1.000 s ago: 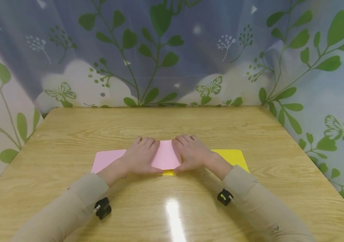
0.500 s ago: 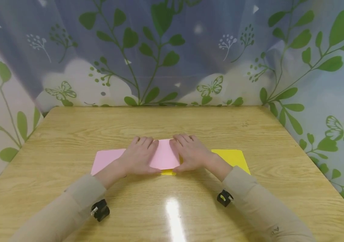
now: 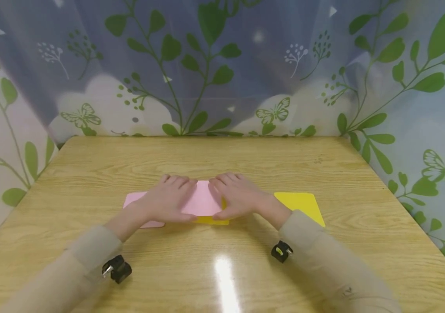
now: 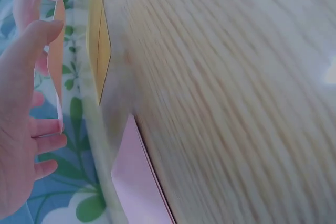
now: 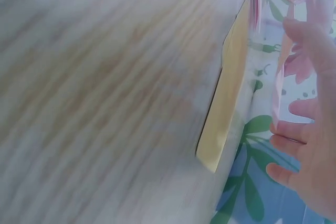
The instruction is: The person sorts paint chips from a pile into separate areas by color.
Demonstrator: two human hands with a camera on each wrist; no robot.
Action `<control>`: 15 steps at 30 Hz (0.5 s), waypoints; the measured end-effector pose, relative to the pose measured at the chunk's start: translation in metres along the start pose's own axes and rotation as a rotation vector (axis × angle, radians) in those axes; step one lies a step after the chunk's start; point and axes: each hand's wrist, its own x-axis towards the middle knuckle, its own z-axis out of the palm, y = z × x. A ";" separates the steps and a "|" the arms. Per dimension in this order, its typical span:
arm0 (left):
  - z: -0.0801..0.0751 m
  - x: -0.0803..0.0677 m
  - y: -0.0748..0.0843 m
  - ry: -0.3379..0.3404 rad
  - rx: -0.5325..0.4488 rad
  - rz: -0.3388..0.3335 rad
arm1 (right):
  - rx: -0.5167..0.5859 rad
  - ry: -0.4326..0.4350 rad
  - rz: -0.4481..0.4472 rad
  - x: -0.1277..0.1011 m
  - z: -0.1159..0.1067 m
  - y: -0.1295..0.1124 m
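Note:
A pink paper sheet [image 3: 202,199], slightly bowed, is held up off the table between my two hands. My left hand [image 3: 169,198] grips its left end, thumb at the near edge and fingers at the far edge. At the other end my right hand [image 3: 240,195] holds it the same way. Seen from the left wrist, the sheet [image 4: 58,61] is edge-on, well apart from the table. Beneath it lies yellow paper [image 3: 212,221], mostly covered in the head view. A pink paper stack [image 3: 132,198] is partly hidden behind my left hand and wrist.
More yellow paper [image 3: 300,206] lies to the right, beyond my right wrist. Everything rests on a wood-grain table [image 3: 222,156], and a leaf-patterned curtain [image 3: 222,104] hangs along its far edge. A black wrist device [image 3: 117,269] shows at my left sleeve.
Both hands have shifted left together, carrying the pink sheet. More of the yellow paper below shows now, and the left hand covers more of the pink stack.

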 end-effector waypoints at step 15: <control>-0.004 -0.046 -0.032 0.109 0.034 -0.040 | -0.108 -0.016 -0.001 0.041 -0.006 -0.040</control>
